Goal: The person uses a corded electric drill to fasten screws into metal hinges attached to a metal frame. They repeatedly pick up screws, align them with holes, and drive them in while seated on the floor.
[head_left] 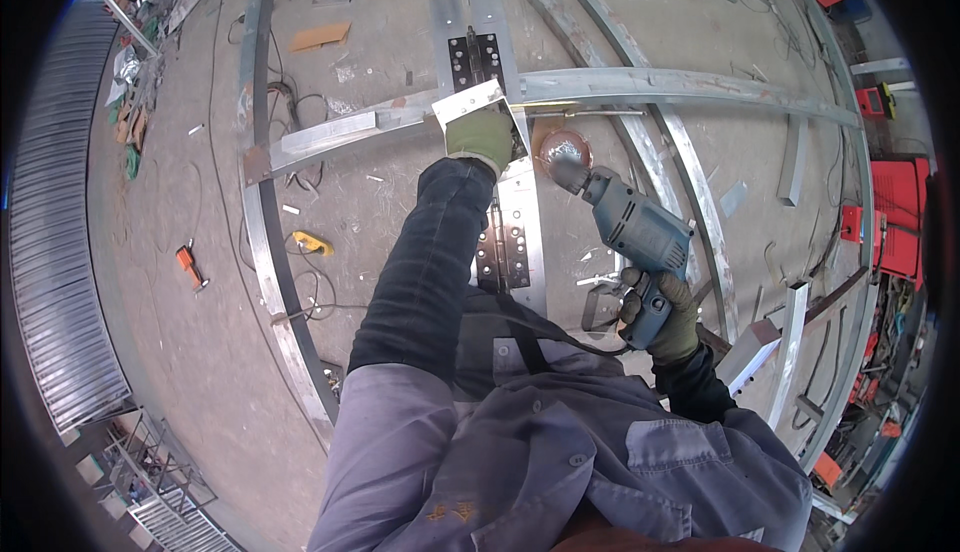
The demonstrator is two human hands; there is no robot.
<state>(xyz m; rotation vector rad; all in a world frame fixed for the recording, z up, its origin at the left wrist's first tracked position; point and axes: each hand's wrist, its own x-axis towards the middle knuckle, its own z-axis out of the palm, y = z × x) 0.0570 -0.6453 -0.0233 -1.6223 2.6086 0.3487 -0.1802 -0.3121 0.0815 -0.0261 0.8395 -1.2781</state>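
My left hand, in a green glove, is closed on a bright bent metal bracket at a steel crossbar; its fingertips are hidden. Above the bracket is a dark hinge plate with holes. A second hinge plate lies on the flat metal strip nearer me. My right hand, gloved too, is wrapped round the handle of a grey-blue power drill. The drill points up and left, its blurred front end over a round copper-coloured dish beside the bracket.
Steel frame bars cross the concrete floor, with long rails on the left. An orange-handled tool, a yellow tool and loose cables lie there. Corrugated metal stands far left; red machines are at right.
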